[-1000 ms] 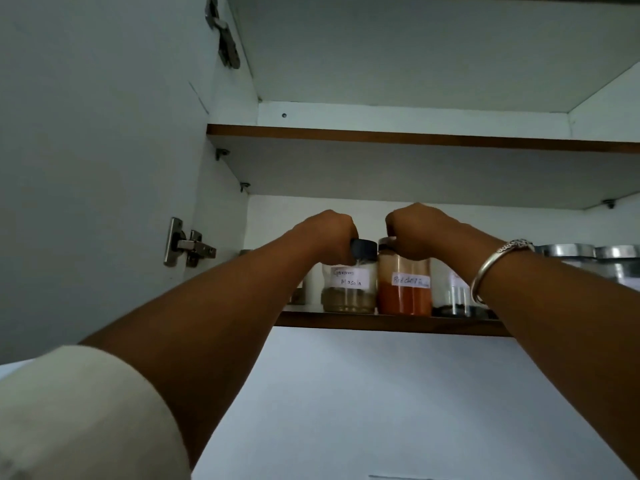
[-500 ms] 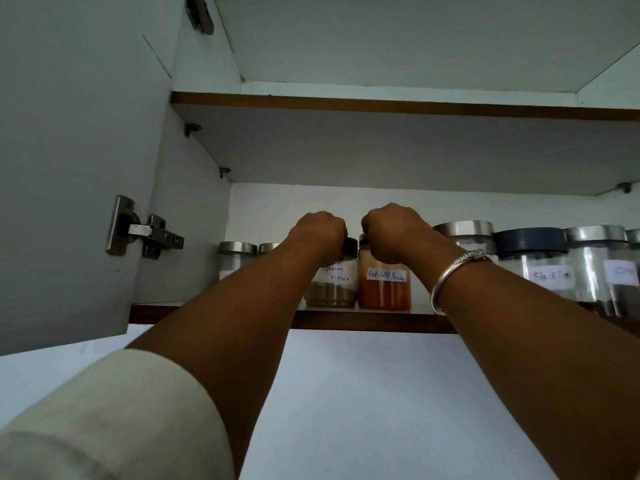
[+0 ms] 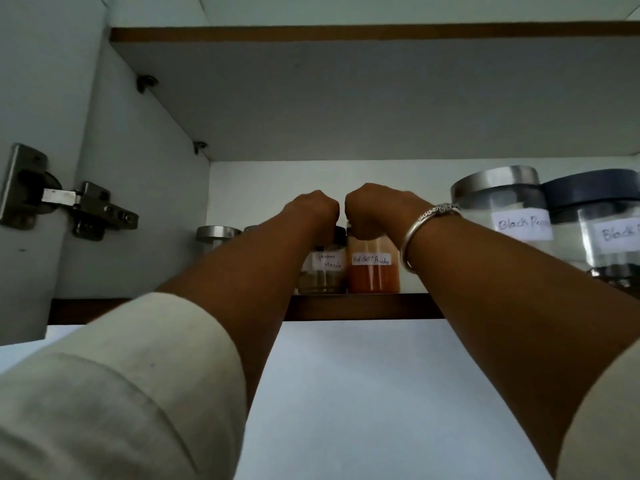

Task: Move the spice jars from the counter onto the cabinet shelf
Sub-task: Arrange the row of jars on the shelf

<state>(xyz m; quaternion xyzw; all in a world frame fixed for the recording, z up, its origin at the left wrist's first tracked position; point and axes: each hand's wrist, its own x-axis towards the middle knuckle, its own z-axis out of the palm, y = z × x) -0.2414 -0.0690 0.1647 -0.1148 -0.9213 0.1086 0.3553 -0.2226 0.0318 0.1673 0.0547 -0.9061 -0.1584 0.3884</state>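
On shelf (image 3: 363,306), at front edge: masala jar (image 3: 323,271) and chilli jar (image 3: 372,275), side by side. Small glass, prob. light, slick, breakable; take by lid. Grip now: left hand (image 3: 311,211) curled round masala lid, right hand (image 3: 375,209) round chilli lid.

Shelf (image 3: 363,306): masala jar (image 3: 323,275) and chilli jar (image 3: 372,275) stand side by side at the front edge, masala on the left. Left hand (image 3: 311,211) grips the masala jar from above; right hand (image 3: 375,209) grips the chilli jar likewise. Pepper jar (image 3: 502,216) to the right, another big jar (image 3: 602,230) beyond it. Small jar (image 3: 216,237) further back on the left. Door hinge (image 3: 69,206) at far left.
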